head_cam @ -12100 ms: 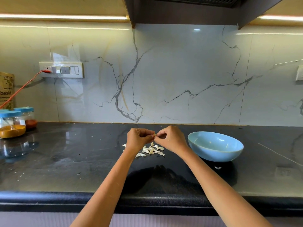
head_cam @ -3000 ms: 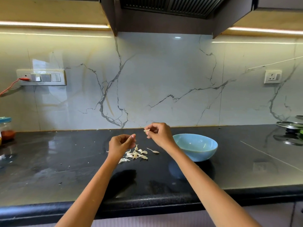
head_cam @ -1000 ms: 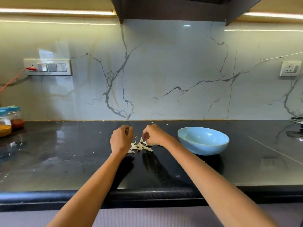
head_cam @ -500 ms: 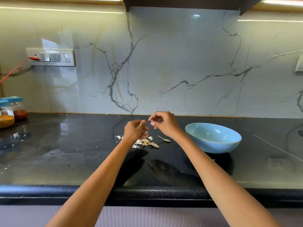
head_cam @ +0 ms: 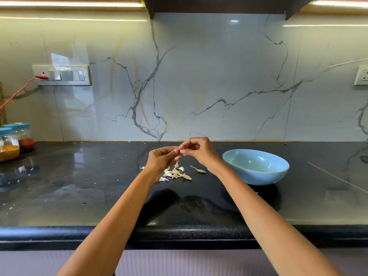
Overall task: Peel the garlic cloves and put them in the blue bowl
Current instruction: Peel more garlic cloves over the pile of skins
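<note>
Glossy black stone desk (head_cam: 59, 186) running wall to wall, reflecting the strip lighting; white marble-look backsplash (head_cam: 199, 86) with grey veins behind it. Dark hood (head_cam: 219, 6) hanging overhead, centre top. Switch panel (head_cam: 61, 75) sitting on the wall at left, red plug and cord (head_cam: 20, 90) trailing off to the left edge. Socket (head_cam: 362, 75) showing at the right edge. Two clear jars with blue lids (head_cam: 12, 142) standing at far left, one holding yellow powder, one red. No legible writing anywhere.

Blue bowl (head_cam: 255, 166) resting on the desk right of centre, looking empty inside. Pile of pale garlic skins (head_cam: 175, 173) lying just left of it, under the hands; one loose sliver (head_cam: 198, 169) lying between pile and bowl. Small white flecks scattering across the left side of the desk.

Both hands hovering above the pile, fingertips meeting. Left hand (head_cam: 163, 159) curling, right hand (head_cam: 199, 151) curling, both grips pinching a small pale garlic clove (head_cam: 181, 154) between them. Clove too small to tell whether skin is on.
</note>
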